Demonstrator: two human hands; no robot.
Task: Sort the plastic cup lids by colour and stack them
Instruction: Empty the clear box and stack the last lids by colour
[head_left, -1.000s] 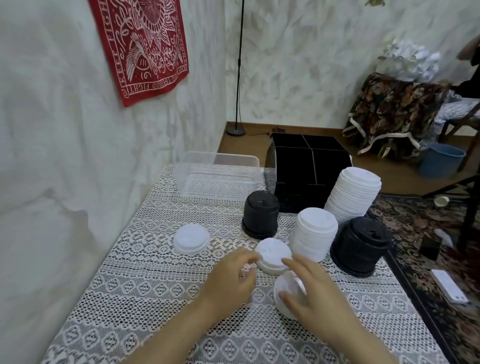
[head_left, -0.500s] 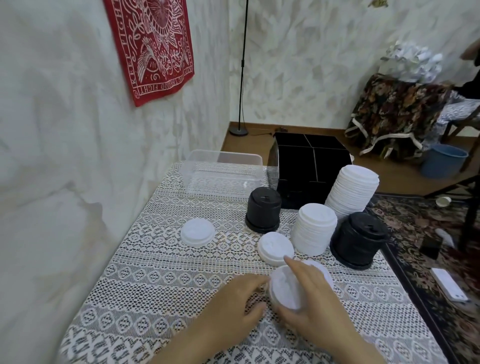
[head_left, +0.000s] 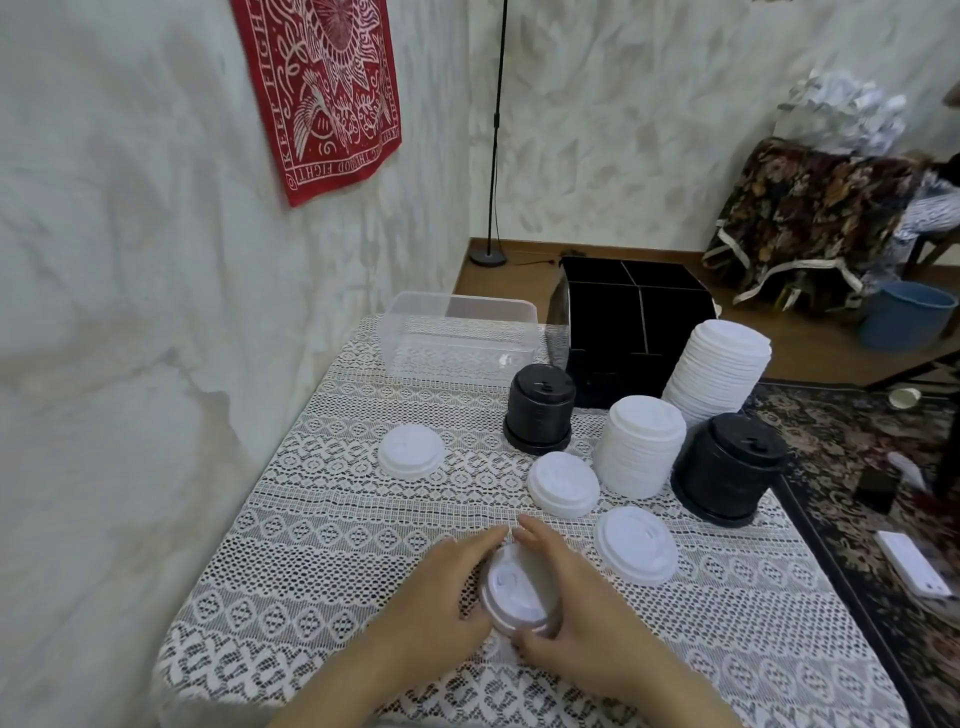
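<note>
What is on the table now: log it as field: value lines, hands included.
held: held white lid, gripped between left hand and right hand
loose: left lid; middle lid; right lid, all white, lying apart
white stacks: short white stack; tall white stack behind it
black stacks: left black stack; right black stack
containers: clear tub; black divided organiser
surface: lace tablecloth

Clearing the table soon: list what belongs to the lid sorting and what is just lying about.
Job: held white lid, three loose white lids, two white stacks, two black stacks.
Lying about: clear box, black divided tray, blue bucket.
</note>
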